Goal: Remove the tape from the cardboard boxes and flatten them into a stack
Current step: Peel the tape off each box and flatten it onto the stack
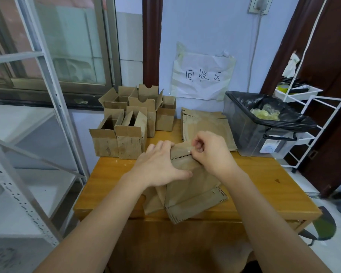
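head view. the person stands at a wooden table (264,184) with a cardboard box (187,186) in front of them, partly collapsed and lying on the near half of the tabletop, its lower flaps hanging over the front edge. left hand (161,166) lies on the box with fingers nearly straight and spread, thumb stretched along the panel, pressing it down; it grips nothing. right hand (211,152) is curled, thumb and forefinger pinched at the box's upper seam on what looks like a strip of clear tape (191,151); the tape is hard to make out, so the hold is a judgement.

behind the hands, a stack of flattened boxes (205,125) lies at the back of the table, near the wall. to its left stands a group of open upright boxes (130,123), not yet flattened. at the right rear, a bin with a black liner (264,123) holds crumpled yellowish tape.

risks from here, as i judge them: the tape may tear short if pulled at a steep angle, leaving a remnant on the seam. a hard pull could strip the paper face off the cardboard. if the left hand eases, the box could lift or slide toward the front edge, where it already overhangs. loose tape may cling to the fingers and miss the bin.
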{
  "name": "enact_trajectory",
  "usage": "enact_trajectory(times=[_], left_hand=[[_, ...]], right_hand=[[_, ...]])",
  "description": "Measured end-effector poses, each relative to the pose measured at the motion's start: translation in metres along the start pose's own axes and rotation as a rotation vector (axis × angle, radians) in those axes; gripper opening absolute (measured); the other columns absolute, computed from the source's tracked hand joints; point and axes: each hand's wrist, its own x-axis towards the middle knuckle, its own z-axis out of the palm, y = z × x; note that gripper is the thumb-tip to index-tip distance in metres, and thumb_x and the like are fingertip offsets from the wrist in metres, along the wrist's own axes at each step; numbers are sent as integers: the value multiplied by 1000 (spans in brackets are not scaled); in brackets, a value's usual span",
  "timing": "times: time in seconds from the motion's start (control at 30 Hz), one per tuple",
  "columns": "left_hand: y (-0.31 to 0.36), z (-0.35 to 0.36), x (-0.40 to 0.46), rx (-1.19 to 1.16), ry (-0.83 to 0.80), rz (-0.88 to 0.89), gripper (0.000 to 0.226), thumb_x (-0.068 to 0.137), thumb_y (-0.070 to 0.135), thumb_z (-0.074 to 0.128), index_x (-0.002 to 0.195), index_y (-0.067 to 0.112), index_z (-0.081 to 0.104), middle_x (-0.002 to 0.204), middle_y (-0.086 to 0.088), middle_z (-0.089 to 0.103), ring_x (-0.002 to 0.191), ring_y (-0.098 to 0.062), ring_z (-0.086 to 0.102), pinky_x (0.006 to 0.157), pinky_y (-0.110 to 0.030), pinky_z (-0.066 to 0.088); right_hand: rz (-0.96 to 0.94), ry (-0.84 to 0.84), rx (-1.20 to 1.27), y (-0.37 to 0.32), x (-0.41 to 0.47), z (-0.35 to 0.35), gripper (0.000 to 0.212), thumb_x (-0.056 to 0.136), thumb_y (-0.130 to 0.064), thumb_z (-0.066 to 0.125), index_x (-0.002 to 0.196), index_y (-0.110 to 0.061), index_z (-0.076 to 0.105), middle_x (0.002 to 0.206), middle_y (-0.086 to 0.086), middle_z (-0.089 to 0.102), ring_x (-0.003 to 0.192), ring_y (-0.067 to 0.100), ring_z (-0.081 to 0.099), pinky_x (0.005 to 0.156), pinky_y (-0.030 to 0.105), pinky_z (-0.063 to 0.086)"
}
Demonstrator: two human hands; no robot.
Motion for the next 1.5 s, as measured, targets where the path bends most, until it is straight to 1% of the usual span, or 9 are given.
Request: enact_trajectory(times=[0.2,0.37,0.57,0.7,1.0,1.2,1.3,1.43,1.5], left_hand=[[-2,0,-2,-14,10,1,110,69,88,62,155,30,24,140,11,37,125,-16,37,103,-44,44],[-2,0,-3,-18,17,4,109,70,87,62,155,31,23,142,11,36,127,-16,36,102,-43,44],[0,0,-1,-20,7,4,107,70,86,62,154,31,24,140,11,36,125,-15,36,102,-43,44],[0,-1,0,-11,5,7,105,70,86,63,152,31,28,134,12,38,120,-14,38,97,-40,44],[-1,-5,4,30,-44,2,104,65,87,63,147,34,28,129,11,38,118,-15,39,96,-43,46],[-1,-22,7,99,-133,21,107,72,78,69,155,31,22,136,11,36,122,-14,37,101,-42,43],[-6,-43,6,134,-255,16,109,73,70,77,157,32,19,131,13,33,123,-14,34,107,-41,41],[8,-48,13,321,-250,54,106,73,71,76,155,26,26,149,2,40,132,-21,37,105,-38,37],[16,-39,16,376,-214,76,116,71,80,72,160,23,22,160,-3,33,145,-25,31,117,-41,30]], right_hand=[[-52,-33,310,5,-8,-2,31,86,-10,80,108,-30,71,84,-9,71,78,0,63,78,15,49],[-20,-32,414,10,-7,-3,39,80,-12,86,113,-27,72,98,-7,73,83,7,70,83,20,55],[-45,-104,35,8,-3,1,26,84,-40,81,108,-33,77,101,-11,63,95,6,56,84,23,46],[-43,-67,77,1,-8,2,9,88,-22,78,97,-23,77,86,-15,61,82,1,58,74,9,46],[74,204,163,31,-4,-8,22,86,-4,76,90,-26,77,89,-9,67,78,2,61,82,18,53],[-53,-42,265,28,-12,-10,24,96,-21,71,119,-28,75,110,-17,74,104,-2,66,98,18,48],[76,-69,480,30,-11,-17,42,94,-10,71,134,-22,66,106,-6,75,88,7,73,90,23,57],[94,-169,134,16,-3,-13,31,89,-30,78,119,-31,74,98,-16,63,84,1,57,81,23,44],[79,-202,71,10,0,-10,24,89,-37,77,112,-33,76,92,-17,56,86,5,55,79,27,42]])
